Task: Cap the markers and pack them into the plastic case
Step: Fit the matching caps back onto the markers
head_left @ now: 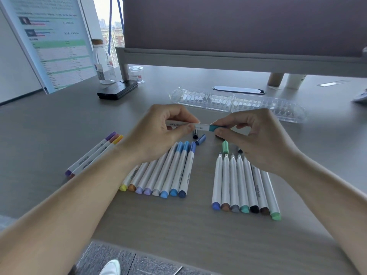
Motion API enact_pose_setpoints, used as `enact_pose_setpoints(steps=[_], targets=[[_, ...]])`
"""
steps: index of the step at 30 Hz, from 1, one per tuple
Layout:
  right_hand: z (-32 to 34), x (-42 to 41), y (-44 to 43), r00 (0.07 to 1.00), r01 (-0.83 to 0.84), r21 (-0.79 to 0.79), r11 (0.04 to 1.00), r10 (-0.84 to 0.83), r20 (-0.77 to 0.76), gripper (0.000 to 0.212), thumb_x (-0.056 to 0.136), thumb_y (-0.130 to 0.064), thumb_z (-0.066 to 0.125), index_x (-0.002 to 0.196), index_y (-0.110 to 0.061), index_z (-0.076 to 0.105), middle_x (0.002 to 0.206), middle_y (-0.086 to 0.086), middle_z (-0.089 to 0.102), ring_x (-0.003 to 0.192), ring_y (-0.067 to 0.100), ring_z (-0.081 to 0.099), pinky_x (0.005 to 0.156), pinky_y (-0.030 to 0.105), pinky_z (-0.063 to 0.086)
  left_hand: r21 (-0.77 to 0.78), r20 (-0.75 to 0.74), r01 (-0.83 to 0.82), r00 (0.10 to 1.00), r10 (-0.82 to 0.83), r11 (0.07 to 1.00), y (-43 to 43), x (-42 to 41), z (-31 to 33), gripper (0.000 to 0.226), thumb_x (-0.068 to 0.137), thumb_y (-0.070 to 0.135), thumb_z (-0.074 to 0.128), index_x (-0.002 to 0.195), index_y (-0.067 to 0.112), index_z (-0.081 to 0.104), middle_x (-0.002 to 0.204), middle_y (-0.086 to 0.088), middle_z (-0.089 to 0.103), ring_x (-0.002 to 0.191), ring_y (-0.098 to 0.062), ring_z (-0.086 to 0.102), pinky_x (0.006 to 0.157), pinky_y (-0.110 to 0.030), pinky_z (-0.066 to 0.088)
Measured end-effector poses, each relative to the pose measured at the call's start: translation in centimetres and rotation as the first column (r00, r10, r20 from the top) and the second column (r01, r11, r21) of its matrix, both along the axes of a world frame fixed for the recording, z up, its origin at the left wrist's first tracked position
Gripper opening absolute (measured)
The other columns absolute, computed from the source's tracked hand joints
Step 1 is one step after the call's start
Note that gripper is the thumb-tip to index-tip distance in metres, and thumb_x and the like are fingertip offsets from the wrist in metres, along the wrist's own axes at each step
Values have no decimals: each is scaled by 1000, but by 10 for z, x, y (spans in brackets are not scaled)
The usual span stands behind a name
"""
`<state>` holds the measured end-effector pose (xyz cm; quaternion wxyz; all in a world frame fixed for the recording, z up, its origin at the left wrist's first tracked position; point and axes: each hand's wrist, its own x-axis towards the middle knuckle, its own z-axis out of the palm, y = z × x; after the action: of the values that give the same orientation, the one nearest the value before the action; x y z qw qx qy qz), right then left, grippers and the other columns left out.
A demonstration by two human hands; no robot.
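My left hand [158,132] grips the white barrel of a marker [200,127] held level above the desk. My right hand [252,139] pinches the teal cap [214,128] on that marker's end. Below my left hand lies a row of capped markers [170,175]. To the right lies a row of uncapped markers [238,181] with bare tips pointing away. Three capped markers [93,153] lie apart at the left. Loose caps, a blue one [201,139] and a green one [225,147], lie between the rows. The clear plastic case [238,104] lies open behind my hands.
A glass bottle [102,64], a black box [117,89] and a small jar [136,74] stand at the back left. A monitor stand [238,60] spans the back. A leaning board [49,40] is at far left. The desk's front edge [198,262] is near me.
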<state>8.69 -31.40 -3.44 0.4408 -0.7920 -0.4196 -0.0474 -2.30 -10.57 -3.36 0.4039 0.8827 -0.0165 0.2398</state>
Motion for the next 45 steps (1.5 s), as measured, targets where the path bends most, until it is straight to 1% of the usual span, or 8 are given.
enact_pose_setpoints(steps=[8, 13, 16, 18, 21, 25, 36, 45], targets=[[4, -1, 2, 998, -42, 45, 998, 40, 44, 18, 96, -29, 67, 105, -44, 73, 100, -25, 74, 101, -5, 66, 98, 28, 47, 436, -308, -18, 936, 168, 900, -28, -12, 50, 16, 83, 44, 80, 76, 29, 77, 64, 19, 70, 61, 5, 63, 59, -18, 42], [4, 7, -1, 988, 112, 183, 977, -90, -124, 24, 90, -49, 54, 85, -40, 75, 97, -19, 77, 96, 6, 72, 97, 46, 55, 545, -476, 7, 826, 302, 839, -54, -8, 43, 41, 84, 48, 71, 81, 7, 75, 64, 1, 59, 59, -19, 51, 56, -32, 41], [2, 15, -7, 973, 192, 165, 967, -166, -160, 24, 99, -38, 56, 87, -36, 77, 96, -15, 77, 77, -9, 67, 80, 27, 56, 589, -453, -51, 806, 382, 807, -58, -8, 33, 42, 81, 55, 70, 72, 14, 69, 67, 1, 66, 66, -21, 65, 63, -33, 54], [1, 16, -7, 971, 203, 132, 970, -183, -151, 23, 101, -31, 57, 93, -31, 78, 93, -15, 75, 56, -15, 56, 56, 9, 41, 602, -434, -68, 808, 398, 795, -57, -10, 31, 44, 81, 57, 70, 68, 16, 65, 67, 1, 65, 67, -21, 65, 65, -34, 56], [1, 16, -10, 963, 234, 76, 969, -220, -154, 26, 101, -24, 55, 95, -28, 79, 89, -15, 74, 58, -9, 57, 54, 11, 41, 582, -438, -49, 822, 364, 812, -59, -13, 31, 40, 82, 55, 72, 67, 19, 66, 66, 4, 65, 68, -19, 65, 66, -33, 56], [0, 16, -10, 955, 220, -6, 975, -217, -203, 31, 102, -19, 48, 94, -24, 77, 40, -13, 52, 30, 3, 40, 35, 15, 27, 557, -438, -42, 833, 337, 829, -56, -13, 28, 32, 84, 48, 74, 68, 22, 67, 63, 9, 63, 66, -13, 62, 61, -27, 47], [2, 11, -9, 936, 240, -22, 970, -238, -258, 32, 106, -24, 47, 97, -18, 77, 31, -13, 41, 27, 4, 37, 32, 14, 22, 435, -406, -48, 881, 244, 899, -65, -10, 31, 40, 89, 51, 71, 69, 17, 70, 47, 11, 58, 47, -3, 54, 52, -24, 41], [5, 9, -11, 936, 232, -21, 972, -229, -269, 34, 107, -28, 46, 96, -19, 77, 32, -13, 40, 27, 6, 35, 32, 15, 21, 525, -488, -11, 815, 312, 851, -76, -4, 27, 39, 80, 46, 70, 82, 7, 73, 77, -9, 73, 77, -30, 71, 71, -43, 62]])
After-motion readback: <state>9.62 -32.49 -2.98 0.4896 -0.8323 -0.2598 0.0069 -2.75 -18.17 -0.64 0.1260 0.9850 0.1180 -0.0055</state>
